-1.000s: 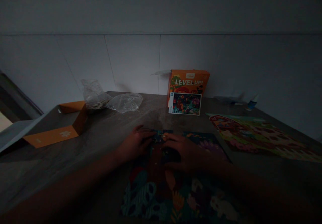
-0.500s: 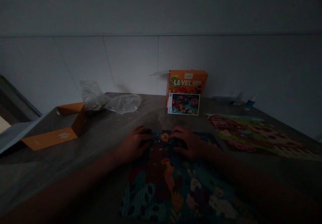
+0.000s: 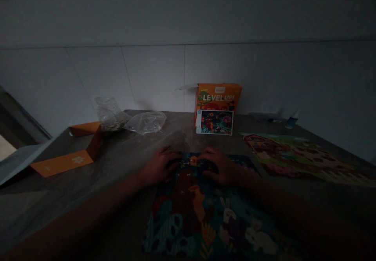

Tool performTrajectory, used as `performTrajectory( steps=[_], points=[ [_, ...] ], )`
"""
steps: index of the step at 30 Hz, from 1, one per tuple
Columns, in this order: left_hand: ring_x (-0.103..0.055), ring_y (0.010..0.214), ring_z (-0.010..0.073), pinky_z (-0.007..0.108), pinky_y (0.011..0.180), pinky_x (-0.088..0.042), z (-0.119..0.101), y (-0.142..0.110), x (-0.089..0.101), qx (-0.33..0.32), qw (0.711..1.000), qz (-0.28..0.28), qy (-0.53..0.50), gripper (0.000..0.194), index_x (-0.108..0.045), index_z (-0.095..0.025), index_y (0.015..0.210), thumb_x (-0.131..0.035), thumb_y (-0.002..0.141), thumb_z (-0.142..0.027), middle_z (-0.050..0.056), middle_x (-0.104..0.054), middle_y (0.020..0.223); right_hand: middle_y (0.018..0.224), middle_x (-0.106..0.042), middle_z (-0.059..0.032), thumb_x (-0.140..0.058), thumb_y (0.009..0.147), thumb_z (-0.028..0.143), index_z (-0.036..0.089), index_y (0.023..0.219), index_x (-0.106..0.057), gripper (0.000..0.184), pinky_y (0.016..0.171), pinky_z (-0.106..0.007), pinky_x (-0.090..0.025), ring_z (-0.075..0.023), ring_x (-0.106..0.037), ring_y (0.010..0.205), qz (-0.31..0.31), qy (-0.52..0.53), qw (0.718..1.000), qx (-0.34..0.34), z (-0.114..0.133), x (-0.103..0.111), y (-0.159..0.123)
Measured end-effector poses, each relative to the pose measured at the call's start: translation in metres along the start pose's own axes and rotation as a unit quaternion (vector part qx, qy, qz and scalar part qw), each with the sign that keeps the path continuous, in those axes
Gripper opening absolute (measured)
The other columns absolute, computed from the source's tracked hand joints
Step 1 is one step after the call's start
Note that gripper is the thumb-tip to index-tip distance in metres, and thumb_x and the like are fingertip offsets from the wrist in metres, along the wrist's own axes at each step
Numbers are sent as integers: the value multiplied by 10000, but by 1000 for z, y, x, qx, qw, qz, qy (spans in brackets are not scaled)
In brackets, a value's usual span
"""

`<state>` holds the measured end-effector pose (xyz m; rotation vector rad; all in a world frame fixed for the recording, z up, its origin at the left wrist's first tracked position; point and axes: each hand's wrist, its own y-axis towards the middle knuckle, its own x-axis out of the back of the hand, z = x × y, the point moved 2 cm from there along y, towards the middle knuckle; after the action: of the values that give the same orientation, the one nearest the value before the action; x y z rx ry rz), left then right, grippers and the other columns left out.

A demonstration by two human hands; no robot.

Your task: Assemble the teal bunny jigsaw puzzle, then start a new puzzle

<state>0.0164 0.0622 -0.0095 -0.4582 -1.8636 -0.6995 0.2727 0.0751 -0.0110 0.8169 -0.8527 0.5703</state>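
A dark jigsaw puzzle [image 3: 199, 206] with a bear, a fox and white rabbits lies flat on the table in front of me. My left hand [image 3: 161, 166] rests at its far left corner, fingers stretched to the right over the top edge and the thumb apart from them. Across from it, my right hand [image 3: 220, 167] touches the far edge near the middle, index finger and thumb spread with a gap between. An orange round shape in the picture shows between the two sets of fingertips. Dim light hides whether a loose piece is under the fingers.
An orange "LEVEL UP!" box [image 3: 220, 96] stands at the back, a picture card [image 3: 216, 122] leaning on it. An open orange box tray [image 3: 64, 163] and clear plastic bags [image 3: 147, 122] are left. A farm puzzle [image 3: 302, 159] and small bottle [image 3: 292, 120] are right.
The view has shifted slightly. My left hand's fingers have moved a little to the right along the puzzle's far edge; my right hand stays nearly in place.
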Motion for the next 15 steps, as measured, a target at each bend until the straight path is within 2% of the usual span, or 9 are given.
performTrajectory(
  steps=[4, 8, 12, 15],
  points=[
    [-559, 1210, 241, 460, 1088, -415, -2, -1, 3, 0, 1000, -12, -10, 260, -665, -218, 1188, -530, 967, -240, 59, -665, 1251, 1135, -620, -157, -697, 823, 361, 157, 1240, -629, 469, 961, -509, -455, -312, -573, 1078, 2, -3, 1000, -22, -4, -2, 0],
    [-566, 1162, 240, 444, 1035, -456, -2, -2, 5, 4, 1000, -21, -20, 237, -686, -236, 1159, -568, 955, -266, 58, -661, 1203, 1163, -602, -146, -732, 802, 362, 171, 1251, -606, 504, 991, -518, -439, -314, -560, 1112, -11, 10, 999, -42, -9, -2, -1],
    [-568, 1147, 246, 440, 1007, -477, -2, -4, 5, 21, 999, -37, -34, 234, -690, -229, 1133, -622, 910, -251, 62, -662, 1178, 1141, -556, -133, -748, 780, 326, 172, 1237, -595, 506, 960, -476, -472, -287, -567, 1059, -43, 31, 998, -16, -4, 0, 0],
    [-573, 1134, 243, 426, 994, -483, -2, -5, 5, 30, 997, -51, -46, 238, -690, -228, 1124, -622, 896, -231, 64, -659, 1170, 1148, -532, -133, -677, 829, 256, 167, 1224, -591, 414, 965, -448, -480, -272, -562, 1071, -62, 46, 997, 16, 3, 3, 1]
  ],
)
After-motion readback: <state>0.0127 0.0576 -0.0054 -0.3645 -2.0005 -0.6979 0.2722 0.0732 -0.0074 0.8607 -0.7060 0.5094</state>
